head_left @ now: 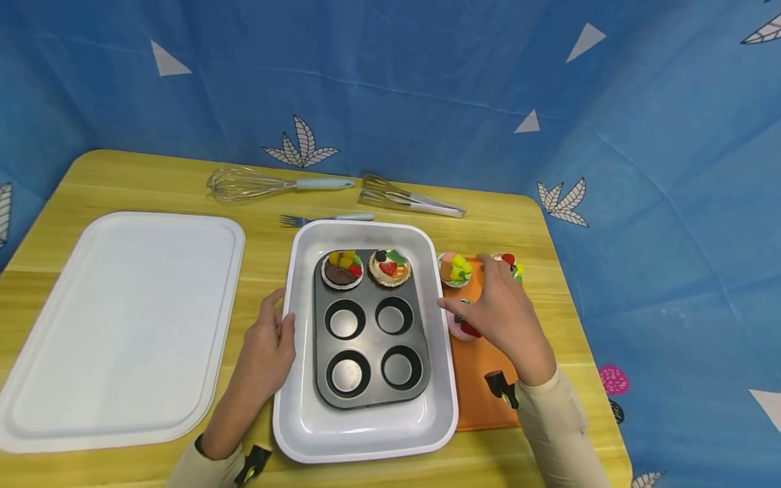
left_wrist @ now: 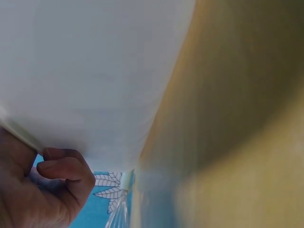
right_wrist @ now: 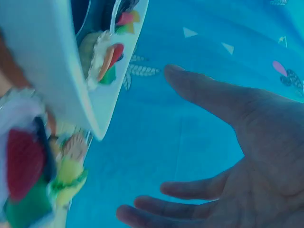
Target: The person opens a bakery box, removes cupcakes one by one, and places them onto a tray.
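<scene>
A white baking dish (head_left: pixel 366 440) holds a dark muffin tin (head_left: pixel 371 352) with two decorated cupcakes, one chocolate (head_left: pixel 342 269) and one with fruit (head_left: pixel 389 266), in its far cups. My left hand (head_left: pixel 271 339) grips the dish's left rim; in the left wrist view its curled fingers (left_wrist: pixel 61 168) press under the dish's edge (left_wrist: pixel 85 71). My right hand (head_left: pixel 494 312) hovers open over a pink cupcake (head_left: pixel 465 330) on the orange mat (head_left: pixel 482 400), with spread fingers (right_wrist: pixel 204 92) and nothing held. In the right wrist view the cupcake (right_wrist: pixel 28 166) is close by at the left.
Two more cupcakes (head_left: pixel 454 269) (head_left: pixel 511 264) sit at the mat's far end. A large white tray (head_left: pixel 122 325) lies at the left. A whisk (head_left: pixel 244 183), tongs (head_left: pixel 409 198) and a fork (head_left: pixel 323 219) lie beyond the dish. Blue cloth surrounds the table.
</scene>
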A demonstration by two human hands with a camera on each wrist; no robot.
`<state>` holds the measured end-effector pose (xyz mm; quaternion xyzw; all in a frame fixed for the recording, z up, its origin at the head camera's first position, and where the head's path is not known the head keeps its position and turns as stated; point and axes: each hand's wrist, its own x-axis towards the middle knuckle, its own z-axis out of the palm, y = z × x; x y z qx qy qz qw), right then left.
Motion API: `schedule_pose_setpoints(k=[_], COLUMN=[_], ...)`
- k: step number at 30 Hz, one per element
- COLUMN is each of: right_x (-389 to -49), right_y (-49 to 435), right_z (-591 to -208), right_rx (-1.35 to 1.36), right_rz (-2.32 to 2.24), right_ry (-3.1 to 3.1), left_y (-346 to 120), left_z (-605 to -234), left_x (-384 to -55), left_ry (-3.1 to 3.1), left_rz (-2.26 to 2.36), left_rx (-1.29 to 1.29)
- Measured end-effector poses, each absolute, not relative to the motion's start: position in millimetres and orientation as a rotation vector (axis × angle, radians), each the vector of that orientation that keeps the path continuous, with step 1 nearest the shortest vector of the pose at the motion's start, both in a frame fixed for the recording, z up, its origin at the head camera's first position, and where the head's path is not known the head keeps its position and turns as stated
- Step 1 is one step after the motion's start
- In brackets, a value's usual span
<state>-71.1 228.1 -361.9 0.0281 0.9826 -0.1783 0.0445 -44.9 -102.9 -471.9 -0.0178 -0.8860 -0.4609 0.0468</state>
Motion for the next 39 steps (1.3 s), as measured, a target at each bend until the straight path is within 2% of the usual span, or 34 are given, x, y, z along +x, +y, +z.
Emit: schedule_pose_setpoints(k=[16, 39], right_x=[-115.8, -148.3], right_y=[184.9, 142.5], right_z=[-365.9, -397.3], right_rx=[-0.161, -0.222], right_rz=[-0.464, -0.312], right_ry=[3.0, 2.87], left_y=[-102.1, -102.2], left_z=[-473.1, -472.1], left_x=[-45.4, -44.9], left_ry=[-2.709, -2.687], left_rz=[-1.385, -1.382], left_rx=[-0.044, -0.055])
